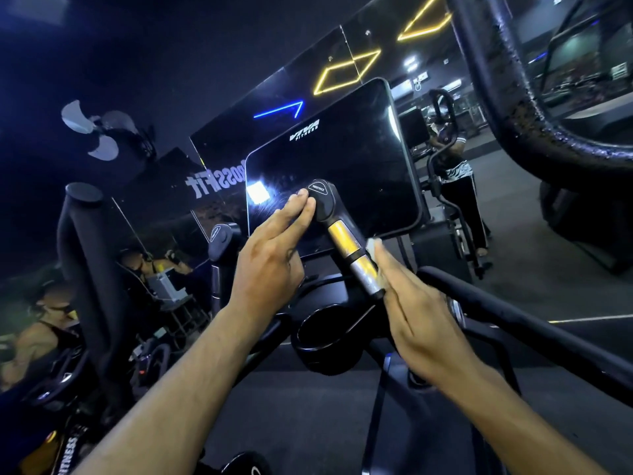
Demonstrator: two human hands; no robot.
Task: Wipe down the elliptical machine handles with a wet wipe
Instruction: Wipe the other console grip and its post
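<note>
Handle position: the short black elliptical handle with two metallic sensor bands [346,241] stands tilted at the centre of the frame, rising from lower right to upper left and ending in a rounded black cap marked "RESISTANCE" [320,197].

Left hand [270,255]: centre of the frame, just left of the handle. Its fingers [301,205] are extended and held together, not clenched; the fingertips touch the left side of the cap. Nothing is grasped.

Right hand [418,313]: right of centre, below the handle. Its fingers are straight and laid along the right side of the lower sensor band, pressing the white wet wipe [374,246] against the handle. Only a small pale edge of the wipe shows above the fingertips; the rest is hidden between hand and handle.

Surroundings: the glossy black console screen with white "VIVA FITNESS" lettering [359,159] stands directly behind the handle, filling the upper centre. A round black cup holder [325,334] sits below the handle, between the two forearms. A long black padded bar [513,313] runs from beside the right hand toward the right edge. A mirror wall [239,132] in the upper left reflects yellow and blue light strips.
</note>
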